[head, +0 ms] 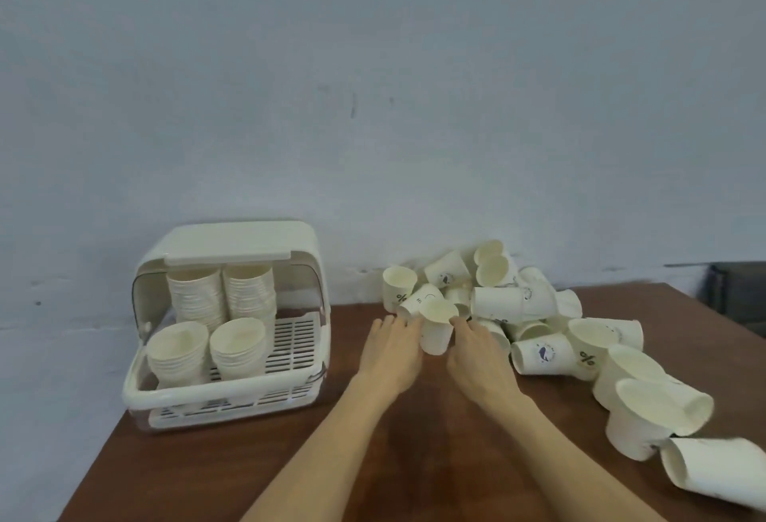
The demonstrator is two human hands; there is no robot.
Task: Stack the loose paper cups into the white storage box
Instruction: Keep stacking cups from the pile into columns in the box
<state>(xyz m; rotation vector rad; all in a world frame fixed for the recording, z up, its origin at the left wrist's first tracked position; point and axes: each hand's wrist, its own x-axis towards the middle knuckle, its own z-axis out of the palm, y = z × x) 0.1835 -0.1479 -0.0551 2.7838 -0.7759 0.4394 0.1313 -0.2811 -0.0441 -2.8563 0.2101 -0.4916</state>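
The white storage box (174,391) stands open at the table's left, with several stacks of paper cups (238,349) on its slatted tray. A pile of loose paper cups (514,301) lies along the wall and down the right side. Between my hands stands one upright paper cup (436,331). My left hand (391,353) touches its left side and seems to hold it, with fingertips near another cup behind. My right hand (476,355) pinches the cup's rim on the right.
The brown wooden table (323,459) meets a pale grey wall (373,107) at the back. Several cups (659,405) lie on their sides near the right front edge. A dark object (738,293) stands beyond the table's right corner.
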